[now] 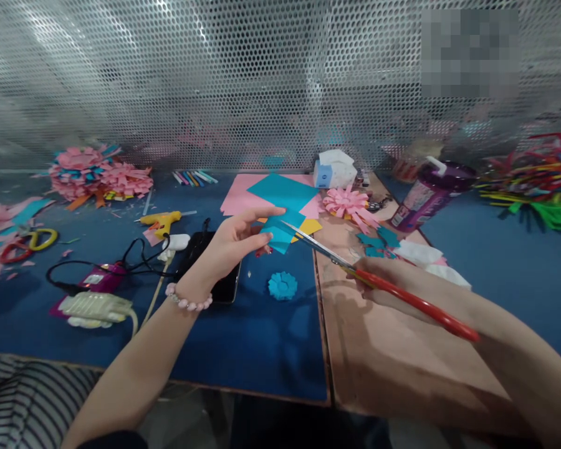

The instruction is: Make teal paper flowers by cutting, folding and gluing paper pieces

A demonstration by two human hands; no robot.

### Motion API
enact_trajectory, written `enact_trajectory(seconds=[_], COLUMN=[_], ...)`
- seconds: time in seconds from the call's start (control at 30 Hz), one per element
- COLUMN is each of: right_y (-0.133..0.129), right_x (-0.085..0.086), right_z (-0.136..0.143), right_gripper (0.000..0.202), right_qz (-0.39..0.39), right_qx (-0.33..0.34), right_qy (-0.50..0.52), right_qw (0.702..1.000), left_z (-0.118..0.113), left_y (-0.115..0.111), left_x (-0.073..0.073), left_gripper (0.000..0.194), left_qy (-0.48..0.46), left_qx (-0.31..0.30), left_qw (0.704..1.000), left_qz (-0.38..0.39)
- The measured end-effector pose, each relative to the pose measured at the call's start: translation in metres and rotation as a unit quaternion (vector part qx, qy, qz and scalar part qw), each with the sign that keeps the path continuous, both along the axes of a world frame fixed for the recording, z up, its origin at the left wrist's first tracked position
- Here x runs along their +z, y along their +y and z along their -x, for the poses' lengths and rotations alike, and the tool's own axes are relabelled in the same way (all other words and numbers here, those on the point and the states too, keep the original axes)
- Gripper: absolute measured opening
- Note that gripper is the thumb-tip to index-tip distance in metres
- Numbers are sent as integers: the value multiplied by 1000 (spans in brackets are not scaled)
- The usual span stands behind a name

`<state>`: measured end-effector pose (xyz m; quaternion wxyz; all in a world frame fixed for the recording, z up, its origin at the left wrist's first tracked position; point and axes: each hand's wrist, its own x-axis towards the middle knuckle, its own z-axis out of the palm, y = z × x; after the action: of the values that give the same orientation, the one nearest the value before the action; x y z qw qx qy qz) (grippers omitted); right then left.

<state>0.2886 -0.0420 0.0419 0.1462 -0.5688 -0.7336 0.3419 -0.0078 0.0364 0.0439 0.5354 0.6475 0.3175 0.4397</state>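
Observation:
My left hand (234,242) holds a small folded piece of blue paper (280,235) above the blue table mat. Red-handled scissors (383,285) are gripped in my right hand (402,288), and their metal blades point left and reach the blue paper's edge. A finished blue paper flower (283,285) lies on the mat just below the paper. A black phone (210,265) lies under my left wrist, which wears a pink bead bracelet.
Pink and blue paper sheets (275,193) and a pink paper flower (348,204) lie behind. A glue gun (161,220), cables, a purple cup (423,196), a tissue box (334,169), paper scraps and a perforated metal screen (243,81) surround the work area.

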Motion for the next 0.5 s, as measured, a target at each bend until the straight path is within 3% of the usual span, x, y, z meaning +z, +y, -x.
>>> enact_trajectory(seconds=[0.5], right_y=[-5], right_x=[7], right_z=[13], right_gripper=[12], right_qz=[55], right_qx=[31], right_qy=[-39], right_qw=[997], left_z=[-4], left_y=[-8], left_x=[-1], left_gripper=[48], left_qy=[50], left_qx=[-64], left_qw=[997], left_qz=[6])
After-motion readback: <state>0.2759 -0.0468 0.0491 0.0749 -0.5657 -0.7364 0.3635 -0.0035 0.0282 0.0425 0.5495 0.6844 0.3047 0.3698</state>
